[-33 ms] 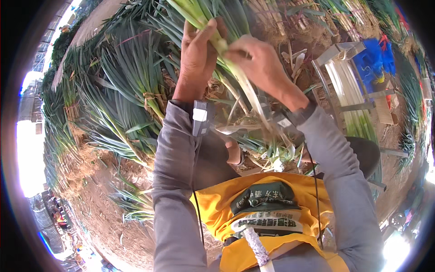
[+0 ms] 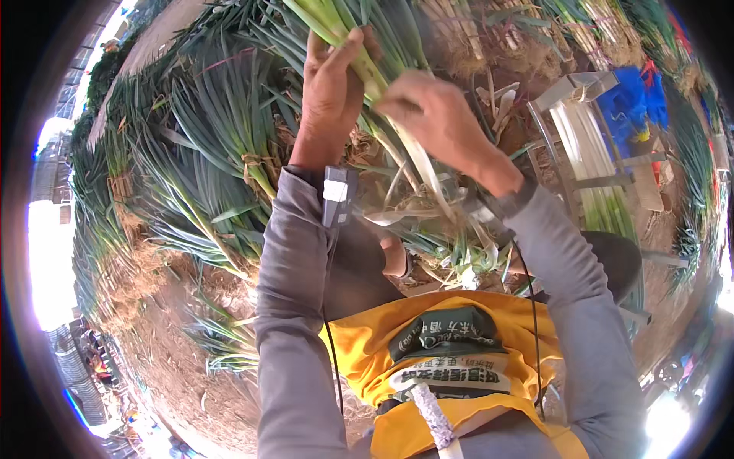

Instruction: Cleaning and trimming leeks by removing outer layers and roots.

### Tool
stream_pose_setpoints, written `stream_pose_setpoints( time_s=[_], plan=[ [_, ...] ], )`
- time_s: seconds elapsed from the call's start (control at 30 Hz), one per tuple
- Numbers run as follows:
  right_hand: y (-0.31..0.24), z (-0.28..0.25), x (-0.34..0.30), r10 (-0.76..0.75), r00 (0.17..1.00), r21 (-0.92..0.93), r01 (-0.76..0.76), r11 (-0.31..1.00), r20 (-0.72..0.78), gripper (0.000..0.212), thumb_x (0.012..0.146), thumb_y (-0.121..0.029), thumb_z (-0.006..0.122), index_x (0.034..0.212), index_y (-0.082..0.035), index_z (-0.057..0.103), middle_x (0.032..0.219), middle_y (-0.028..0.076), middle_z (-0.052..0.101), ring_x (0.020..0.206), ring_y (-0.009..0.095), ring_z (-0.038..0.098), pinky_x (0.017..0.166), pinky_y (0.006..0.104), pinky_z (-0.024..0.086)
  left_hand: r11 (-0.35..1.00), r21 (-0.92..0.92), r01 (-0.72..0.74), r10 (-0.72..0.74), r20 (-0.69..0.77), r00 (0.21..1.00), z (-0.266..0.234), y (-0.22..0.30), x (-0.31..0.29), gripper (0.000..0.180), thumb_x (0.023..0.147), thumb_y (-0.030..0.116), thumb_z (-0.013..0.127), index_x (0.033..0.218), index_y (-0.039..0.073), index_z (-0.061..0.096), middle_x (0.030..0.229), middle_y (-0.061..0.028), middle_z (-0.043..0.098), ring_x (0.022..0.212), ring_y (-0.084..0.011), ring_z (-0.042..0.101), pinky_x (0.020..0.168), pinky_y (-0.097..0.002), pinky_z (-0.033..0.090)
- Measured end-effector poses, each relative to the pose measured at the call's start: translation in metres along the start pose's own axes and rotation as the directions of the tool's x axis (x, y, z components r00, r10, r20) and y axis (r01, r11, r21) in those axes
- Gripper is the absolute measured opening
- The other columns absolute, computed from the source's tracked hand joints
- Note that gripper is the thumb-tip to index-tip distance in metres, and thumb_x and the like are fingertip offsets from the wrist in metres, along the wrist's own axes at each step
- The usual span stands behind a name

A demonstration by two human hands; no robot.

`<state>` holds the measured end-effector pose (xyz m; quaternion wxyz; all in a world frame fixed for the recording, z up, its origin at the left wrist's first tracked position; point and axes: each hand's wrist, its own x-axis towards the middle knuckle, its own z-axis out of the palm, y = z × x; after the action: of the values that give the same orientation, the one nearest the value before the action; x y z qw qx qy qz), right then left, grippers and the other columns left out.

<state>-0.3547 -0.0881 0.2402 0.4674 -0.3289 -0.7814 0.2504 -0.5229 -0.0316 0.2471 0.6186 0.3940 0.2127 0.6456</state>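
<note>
Both hands were up at the top centre of the head view, working one green onion stalk; the left hand was wrapped round the green upper part, fingers curled shut on it, thumb across the front; the right hand was just beside it, touching the same stalk lower down, fingers bent and pinched on a pale outer skin that trailed down from the stalk toward the lap; how tight that pinch was could not be told, knuckles hid the fingertips.

The stalk was held in the air, tilted, leaf end up past the top edge, white end hidden behind the right hand.

Under the hands, a loose heap of peeled skins and leaf scraps lay on the ground between the knees; bundles of uncleaned green onions lay on bare soil to the left; a metal rack with cleaned white stalks stood to the right, well apart from the hands; a blue cloth lay beyond the rack; a yellow apron covered the lap at the bottom edge; grey sleeves on both forearms.
</note>
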Motion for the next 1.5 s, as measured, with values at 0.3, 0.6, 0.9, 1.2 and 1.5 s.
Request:
stream_pose_setpoints(
  time_s=[0.3, 0.6, 0.9, 1.2, 1.5],
  plan=[
    [-0.008, -0.035, -0.075, 0.51, 0.712, 0.372, -0.694, 0.617, 0.482, 0.02, 0.098, -0.02, 0.067, 0.092, -0.001, 0.066, 0.068, 0.001, 0.06, 0.056, 0.006, 0.054, 0.048, 0.0252, 0.041, 0.997, -0.05, -0.057, 0.055, -0.037, 0.998, -0.008, 0.026, 0.006, 0.041, 0.1, 0.009, 0.059, 0.138, 0.011, 0.045, 0.106, -0.0084, 0.056, 0.081, -0.0171, 0.056, 0.071, -0.0328, 0.051],
    [0.047, 0.004, -0.225, 0.54, 0.362, -0.384, -0.42, 0.822, 0.76, 0.024, 0.091, -0.026, 0.066, 0.098, -0.003, 0.067, 0.092, 0.021, 0.067, 0.09, 0.042, 0.064, 0.077, 0.0487, 0.05, 0.928, 0.222, -0.3, 0.341, -0.176, 0.924, -0.013, 0.047, 0.016, 0.054, 0.101, 0.004, 0.057, 0.151, 0.008, 0.037, 0.099, -0.0062, 0.056, 0.075, -0.0137, 0.054, 0.065, -0.0294, 0.05],
    [0.101, 0.005, -0.304, 0.602, 0.415, -0.561, -0.231, 0.795, 0.682, 0.019, 0.092, -0.025, 0.059, 0.098, -0.008, 0.065, 0.095, 0.015, 0.07, 0.09, 0.039, 0.068, 0.078, 0.0498, 0.052, 0.945, 0.213, -0.249, 0.29, -0.186, 0.939, -0.03, 0.026, 0.011, 0.039, 0.095, 0.0, 0.063, 0.131, 0.011, 0.053, 0.102, -0.01, 0.063, 0.077, -0.0185, 0.058, 0.068, -0.0336, 0.049],
    [0.011, 0.002, -0.153, 0.449, 0.889, -0.192, -0.426, 0.884, 0.092, 0.041, 0.098, -0.03, 0.062, 0.13, -0.005, 0.059, 0.108, 0.021, 0.066, 0.1, 0.043, 0.064, 0.083, 0.0486, 0.051, 0.914, 0.278, -0.295, 0.398, -0.472, 0.787, -0.103, 0.055, 0.023, 0.025, 0.1, 0.008, 0.061, 0.121, 0.015, 0.05, 0.093, -0.0075, 0.057, 0.082, -0.0244, 0.06, 0.071, -0.0406, 0.053],
    [-0.011, -0.013, -0.1, 0.397, 0.879, 0.152, -0.444, 0.883, 0.263, 0.025, 0.102, -0.019, 0.061, 0.117, 0.001, 0.066, 0.082, 0.016, 0.067, 0.07, 0.024, 0.064, 0.064, 0.0336, 0.049, 0.936, -0.321, -0.143, 0.011, -0.38, 0.925, -0.132, 0.065, 0.027, 0.027, 0.11, 0.027, 0.038, 0.112, 0.0, 0.044, 0.1, -0.0163, 0.052, 0.085, -0.0263, 0.053, 0.077, -0.0422, 0.052]
  ],
)
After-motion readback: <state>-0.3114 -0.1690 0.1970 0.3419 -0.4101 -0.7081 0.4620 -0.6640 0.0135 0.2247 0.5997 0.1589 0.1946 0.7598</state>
